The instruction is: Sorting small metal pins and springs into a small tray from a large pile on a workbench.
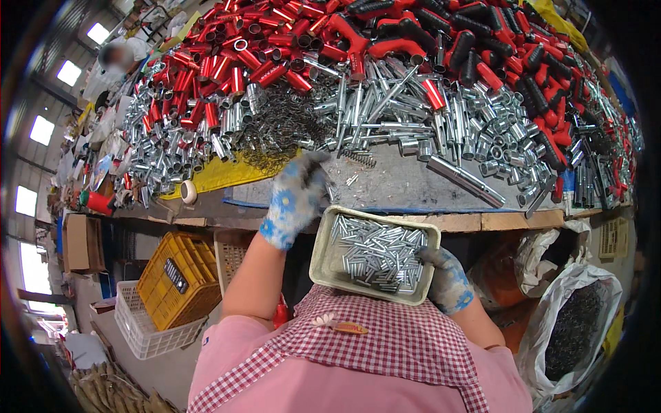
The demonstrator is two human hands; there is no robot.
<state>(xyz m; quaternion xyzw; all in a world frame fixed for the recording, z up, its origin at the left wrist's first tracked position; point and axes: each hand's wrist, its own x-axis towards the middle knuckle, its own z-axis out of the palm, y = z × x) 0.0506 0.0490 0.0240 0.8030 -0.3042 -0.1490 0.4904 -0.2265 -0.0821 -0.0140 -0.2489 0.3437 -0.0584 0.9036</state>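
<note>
Head view, sweeping from the left: a yellow crate (pixel 177 277) sits low beside a white basket (pixel 141 329) on the floor, both under the edge of the table (pixel 399 180). Up on the table, a heap of short silver tubes (pixel 172 148) spreads along the left side, with red tubes (pixel 241 55) piled behind it and a dark tangle of wire springs (pixel 279 131) just right of that. Now the left hand (pixel 295 196), in a grey glove with blue flowers, is stretched out to the table edge, fingers curled down at the fringe of the springs; whether that grip has anything pinched in it, cannot tell. Moving right, the cream tray (pixel 320 256) is held close to the body over a pink checked apron (pixel 385 344), loaded with small silver pins (pixel 377 251). The right hand (pixel 446 279), gloved the same way, has its grip closed round the tray's right rim, thumb inside among the pins. Beyond it on the table lie longer silver rods (pixel 465 180) and, further back, red and black handles (pixel 482 48). Far right, down low, a white sack (pixel 551 323) stands open with dark springs inside.
</note>
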